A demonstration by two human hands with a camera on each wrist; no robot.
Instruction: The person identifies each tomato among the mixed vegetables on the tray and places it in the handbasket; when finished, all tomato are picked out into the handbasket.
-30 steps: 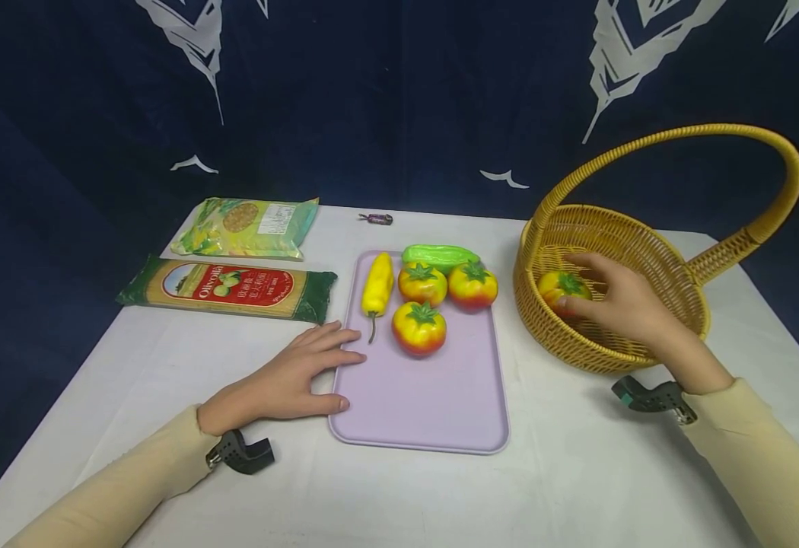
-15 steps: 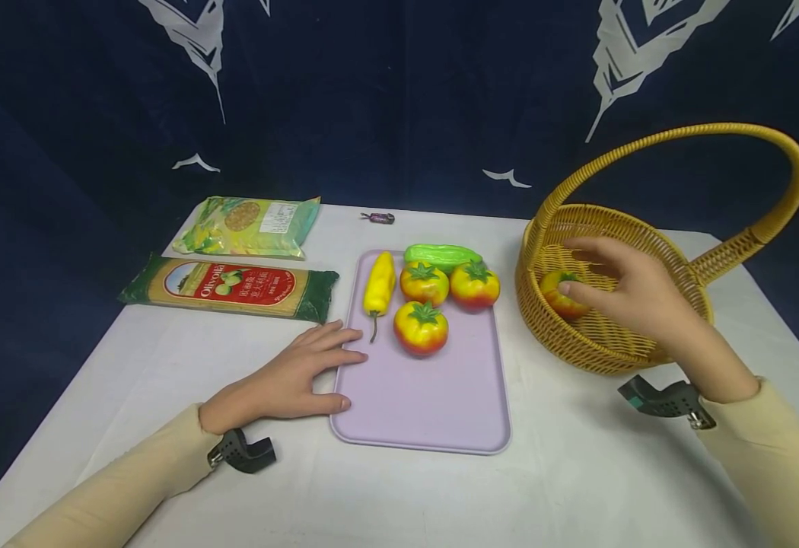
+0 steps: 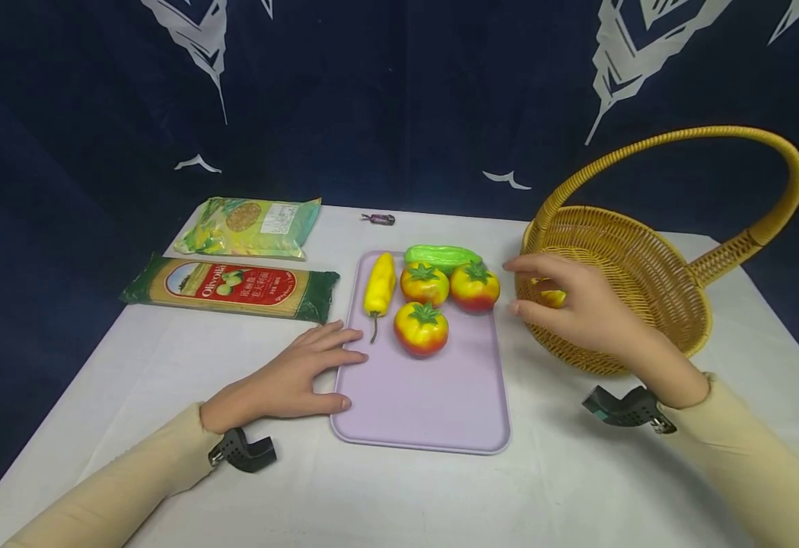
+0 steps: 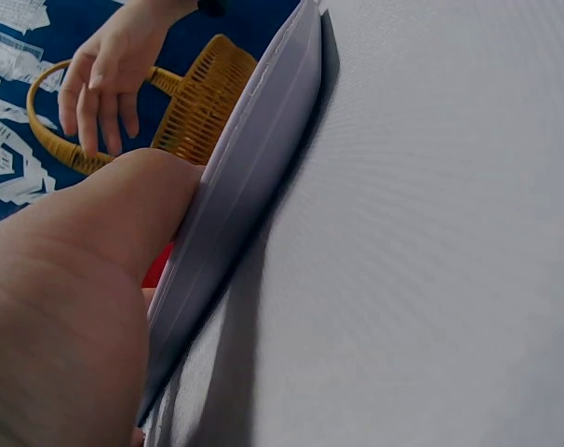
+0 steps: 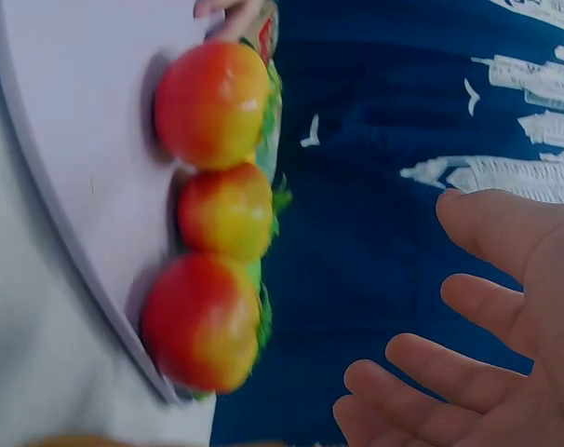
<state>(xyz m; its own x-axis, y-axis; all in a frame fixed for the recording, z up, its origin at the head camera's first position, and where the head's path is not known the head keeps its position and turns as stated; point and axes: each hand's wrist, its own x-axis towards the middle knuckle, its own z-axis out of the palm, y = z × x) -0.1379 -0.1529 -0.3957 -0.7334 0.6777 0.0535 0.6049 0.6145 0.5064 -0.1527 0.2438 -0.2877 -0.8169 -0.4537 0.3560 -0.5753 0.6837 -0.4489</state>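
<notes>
My left hand (image 3: 290,378) rests on the left edge of a lilac tray (image 3: 423,403), its fingers spread. On the tray lie three red-and-yellow toy tomatoes: a front tomato (image 3: 420,330), a back-left tomato (image 3: 424,283) and a right tomato (image 3: 475,288). A yellow pepper (image 3: 379,285) and a green cucumber-like vegetable (image 3: 444,256) lie beside them. My right hand (image 3: 584,304), holding nothing, hovers over the left rim of a wicker basket (image 3: 653,266), fingers parted in the right wrist view. Mostly hidden behind that hand, another tomato (image 3: 554,297) sits in the basket.
Left of the tray lie a spaghetti packet (image 3: 235,288) and a green-yellow bag of grain (image 3: 249,227). A small wrapped candy (image 3: 379,219) is at the back. The basket's tall handle (image 3: 680,137) arches up. A dark patterned curtain (image 3: 399,99) hangs behind the table.
My right hand has let go of the tomato in the basket, lifted off it, and moved left toward the tray. The left hand has stayed in place.
</notes>
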